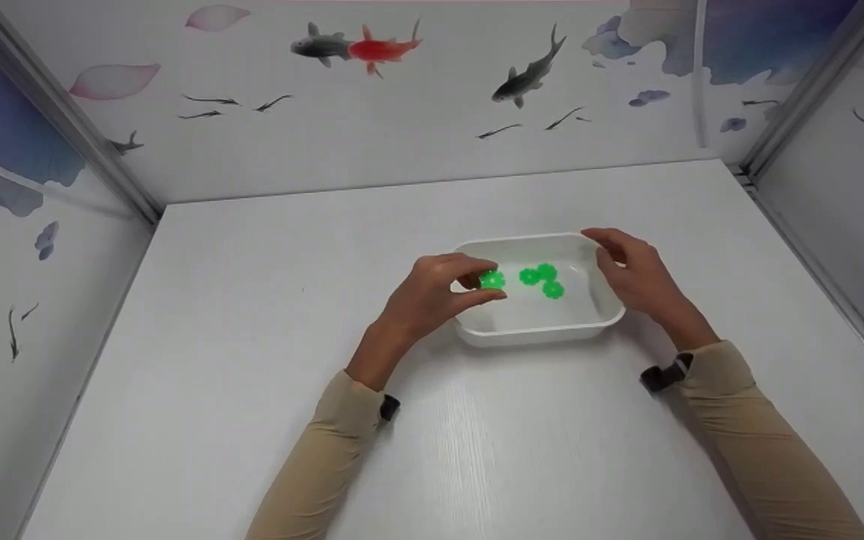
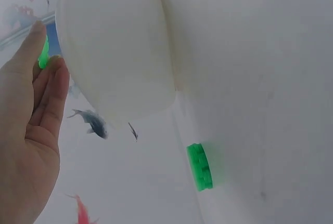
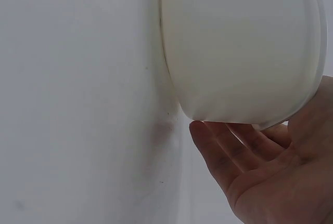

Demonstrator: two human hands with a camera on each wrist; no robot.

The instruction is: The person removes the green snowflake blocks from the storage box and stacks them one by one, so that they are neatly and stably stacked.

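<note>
Disc (image 1: 492, 280), green, pinched between thumb and fingers of the left hand (image 1: 428, 294), parted by its width over the tub (image 1: 541, 331); light edge pressure should prevent slipping while the right hand (image 1: 636, 276) grips the tub's rim; beyond the left fingertips, three discs (image 1: 547, 272) lie inside, another disc (image 2: 200, 167) outside on the worktop (image 1: 252, 337)

Table (image 1: 267, 315): white tub (image 1: 537, 337), seemingly green disc (image 2: 200, 167)
</note>
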